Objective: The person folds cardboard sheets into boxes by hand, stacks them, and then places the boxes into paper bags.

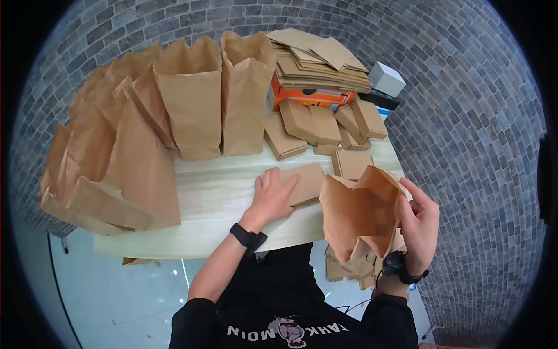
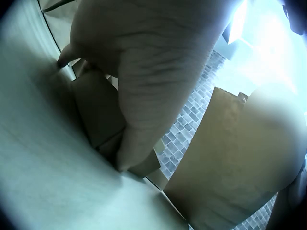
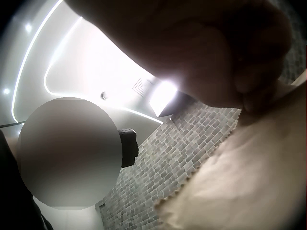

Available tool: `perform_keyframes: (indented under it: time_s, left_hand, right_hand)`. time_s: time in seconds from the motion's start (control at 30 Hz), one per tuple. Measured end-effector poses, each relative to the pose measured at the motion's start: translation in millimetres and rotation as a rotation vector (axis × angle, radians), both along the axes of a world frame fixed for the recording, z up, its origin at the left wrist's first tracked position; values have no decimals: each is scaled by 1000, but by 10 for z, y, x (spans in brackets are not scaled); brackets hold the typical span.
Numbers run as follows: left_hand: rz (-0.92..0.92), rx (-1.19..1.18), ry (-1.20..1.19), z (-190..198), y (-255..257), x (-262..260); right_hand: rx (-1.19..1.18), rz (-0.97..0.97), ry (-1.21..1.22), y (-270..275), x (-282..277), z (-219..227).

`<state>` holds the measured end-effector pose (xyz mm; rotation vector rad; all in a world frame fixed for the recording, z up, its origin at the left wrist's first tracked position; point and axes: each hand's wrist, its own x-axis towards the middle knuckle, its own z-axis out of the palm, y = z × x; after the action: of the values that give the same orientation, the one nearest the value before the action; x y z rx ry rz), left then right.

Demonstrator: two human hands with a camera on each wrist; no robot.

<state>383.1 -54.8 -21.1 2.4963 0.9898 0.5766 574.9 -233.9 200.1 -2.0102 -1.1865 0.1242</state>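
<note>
At the table's middle, my left hand [image 1: 270,196] grips the left end of a flat cardboard box [image 1: 306,182], fingers spread over it. In the left wrist view, the thumb and fingers of that hand [image 2: 139,72] lie on either side of the box [image 2: 98,105]. Pinched by its right rim, an open brown paper bag [image 1: 343,212] hangs from my right hand [image 1: 419,224] at the table's front right, its mouth facing up. Up close in the right wrist view, the hand [image 3: 211,57] is dark against the bag's jagged edge [image 3: 240,177].
Large open paper bags [image 1: 192,110] stand along the left and back. Several small boxes [image 1: 314,125] lie at the back right, before an orange box [image 1: 308,96] topped with flattened cardboard [image 1: 325,70]. More cardboard pieces [image 1: 349,269] are below the table's front right edge.
</note>
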Motion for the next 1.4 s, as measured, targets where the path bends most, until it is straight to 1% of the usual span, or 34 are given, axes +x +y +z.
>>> perform_keyframes:
  time_s: [0.07,0.13,0.2,0.23,0.27,0.3,0.33,0.37,0.4,0.43,0.47,0.5,0.53,0.6,0.63,0.67,0.7,0.73,0.8,0.83,0.9,0.93,0.97,1.03,1.1,1.13,1.2,1.23,1.3,1.33,1.37,1.4]
  left_hand:
    - [32,-109,-44,-46,21,-139]
    - [175,-154,-171,169,-139,-515]
    - [172,-474,-502,487,-244,-1001]
    - [105,-743,-720,705,-366,-1217]
    - [35,-1013,-949,921,-480,-1328]
    - [25,-1028,-962,1047,-577,-1335]
    - [-74,-1024,-892,1153,-665,-1334]
    - [-165,-1010,-820,1209,-718,-1323]
    - [-271,-881,-610,1265,-661,-1266]
    - [-260,-875,-616,1317,-625,-1164]
    - [-245,-861,-447,1369,-607,-1023]
    - [-233,-846,-276,1426,-610,-879]
    - [-229,-844,-278,1532,-632,-753]
    - [-103,-687,-73,1768,-725,-489]
    - [-103,-688,-73,1769,-786,-314]
    - [-61,-619,-158,1711,-841,-139]
    - [-13,-547,-238,1627,-888,-10]
    - [-1,-548,-238,1515,-945,75]
    - [17,-248,-468,1421,-994,161]
    - [13,-247,-462,1337,-947,111]
    - [-141,-540,-416,1321,-665,-165]
    - [14,-452,-525,1282,-501,-215]
    - [170,-362,-630,1216,-344,-153]
    - [115,-367,-638,946,-85,165]
    - [-108,-192,-377,507,147,710]
    - [-117,-181,-386,346,192,1029]
    - [-209,-83,-427,139,239,1626]
    - [-225,-71,-437,95,257,1793]
    - [-159,183,-220,10,227,2115]
    - [-180,200,-52,-73,296,2240]
    - [-206,198,-53,-11,336,2275]
    - [-251,154,51,106,371,2265]
  right_hand:
    - [-13,-7,11,-27,-16,-28]
    - [-16,-10,28,-13,-32,-53]
    - [18,7,-37,-39,-77,-118]
    - [4,-13,-34,-56,-107,-151]
    - [16,-9,-76,-46,-121,-151]
    - [28,2,-123,-34,-135,-136]
    - [21,-12,-142,-24,-163,-128]
    - [20,-2,-153,-23,-174,-118]
    - [33,-5,-192,-24,-197,-120]
    - [48,-6,-227,-18,-222,-127]
    - [49,9,-280,-20,-248,-102]
    - [50,16,-278,-33,-256,-105]
    - [45,33,-277,-54,-255,-106]
    - [38,46,-280,-86,-267,-98]
    - [33,50,-285,-93,-295,-91]
    - [26,55,-287,-91,-332,-96]
    - [23,63,-282,-102,-338,-132]
    - [65,41,-259,-115,-314,-168]
    - [123,24,-232,-124,-228,-165]
    - [125,19,-227,-128,-180,-139]
    - [129,-41,-238,-179,-77,-91]
    - [94,-53,-188,-229,-6,-65]
    - [89,-65,-186,-285,87,-62]
    - [139,-137,32,-353,205,-39]
    - [151,-138,67,-414,268,-8]
    - [147,-139,62,-433,296,-2]
    - [138,-149,37,-455,352,38]
    - [153,-161,25,-463,390,54]
    - [163,-148,24,-498,471,79]
    - [168,-174,44,-507,475,96]
    - [167,-200,44,-521,463,129]
    - [157,-201,64,-538,445,165]
